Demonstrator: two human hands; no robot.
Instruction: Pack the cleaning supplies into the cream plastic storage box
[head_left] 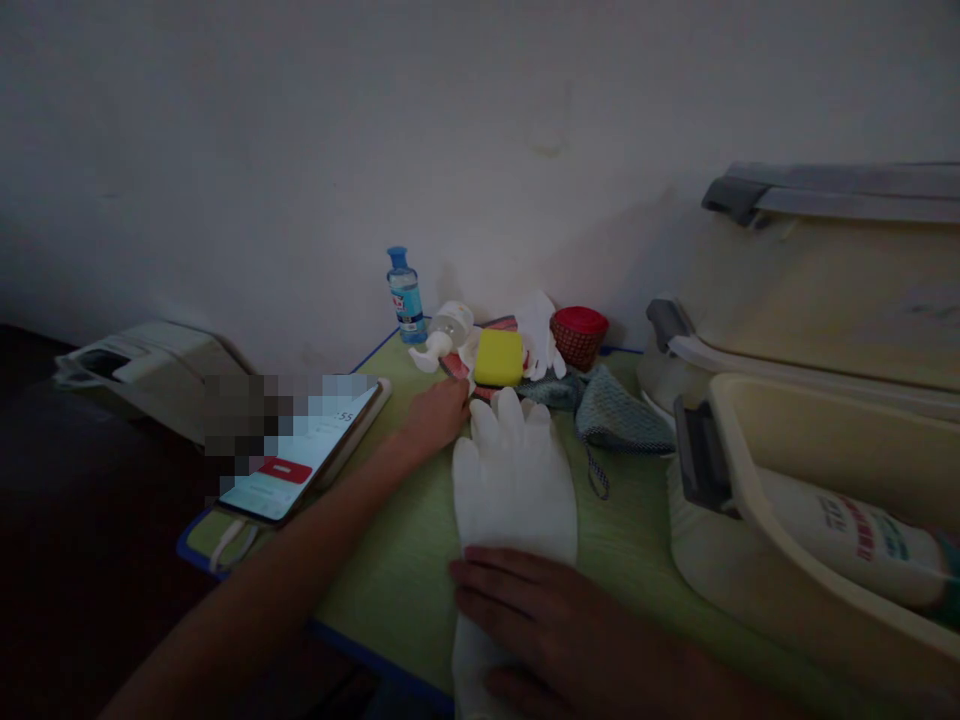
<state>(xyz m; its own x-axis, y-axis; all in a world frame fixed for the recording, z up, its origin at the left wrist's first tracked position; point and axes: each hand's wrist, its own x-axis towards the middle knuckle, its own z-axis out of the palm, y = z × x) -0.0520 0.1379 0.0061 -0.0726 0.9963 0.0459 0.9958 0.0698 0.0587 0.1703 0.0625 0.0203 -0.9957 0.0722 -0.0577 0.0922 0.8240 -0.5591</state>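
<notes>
A pair of white gloves [514,480], laid together, rests flat on the green tabletop, fingers pointing away from me. My right hand [540,610] lies flat across the cuff part with its fingers stretched out. At the far end, my left hand [439,412] is closed in a pinch at the glove fingertips; its own fingertips are partly hidden. Just beyond that hand are a yellow sponge [499,358], a clear pump bottle [451,325] lying on its side and a crumpled white glove [538,335]. A grey-blue cloth [619,415] with a loop sits to the right.
On the left, a phone [300,465] leans on a white stand at the table edge. A blue bottle [406,300] and a red-topped woven container [579,335] stand by the wall. To the right, an open cream bin [697,550] holds a white bottle [847,530]; lidded bins [825,280] are stacked behind.
</notes>
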